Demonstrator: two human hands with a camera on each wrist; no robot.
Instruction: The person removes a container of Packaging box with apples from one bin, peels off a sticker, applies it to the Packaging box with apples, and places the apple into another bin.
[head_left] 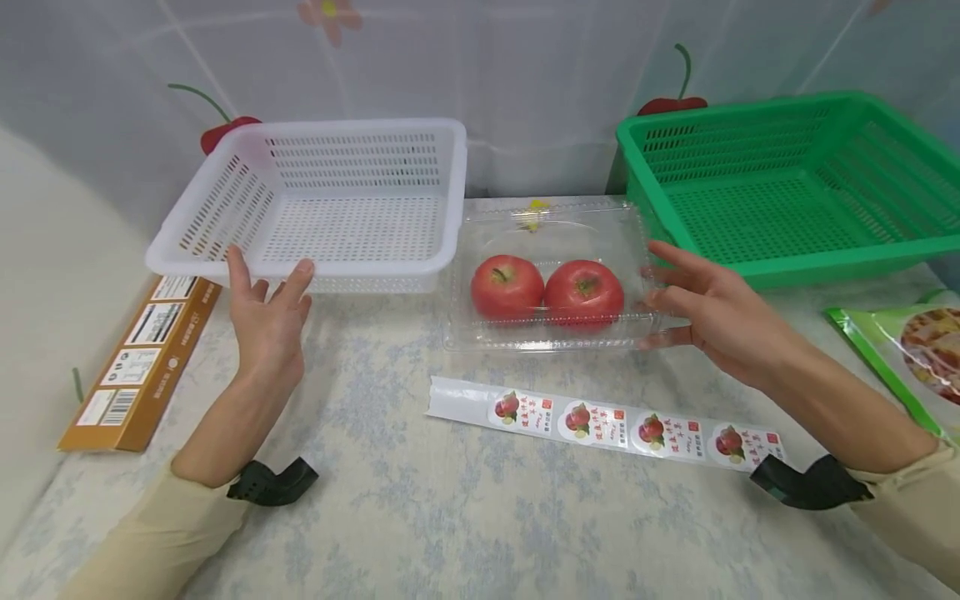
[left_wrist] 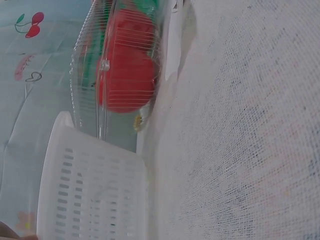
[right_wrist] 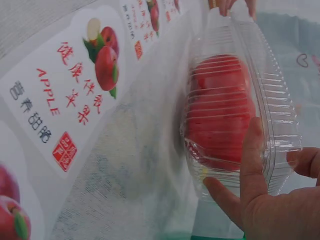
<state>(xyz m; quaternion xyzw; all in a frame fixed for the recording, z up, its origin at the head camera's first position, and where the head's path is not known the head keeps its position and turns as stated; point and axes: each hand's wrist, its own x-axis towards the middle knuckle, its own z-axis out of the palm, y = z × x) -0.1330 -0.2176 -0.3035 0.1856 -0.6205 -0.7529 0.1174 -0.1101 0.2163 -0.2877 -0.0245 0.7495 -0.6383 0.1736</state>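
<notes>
At the back left stands a white plastic basket (head_left: 352, 229). My left hand (head_left: 268, 321) holds its near rim, thumb on the rim and fingers at its edge; in the left wrist view only a bit of the hand shows beside the basket wall (left_wrist: 97, 195). To the right of that basket, a closed clear plastic box (head_left: 551, 333) holds two red apples (head_left: 584, 292). Spread fingers of my right hand (head_left: 720, 312) touch the box's right end, with the thumb against the lid edge in the right wrist view. Through the clear side the apples (right_wrist: 220, 117) show side by side.
A strip of apple stickers (head_left: 592, 423) lies in front of the box. The green basket (head_left: 750, 271) stands at the back right, near a green food packet (head_left: 926, 342). A brown carton (head_left: 142, 367) lies at the left. A printed curtain (head_left: 540, 83) hangs behind.
</notes>
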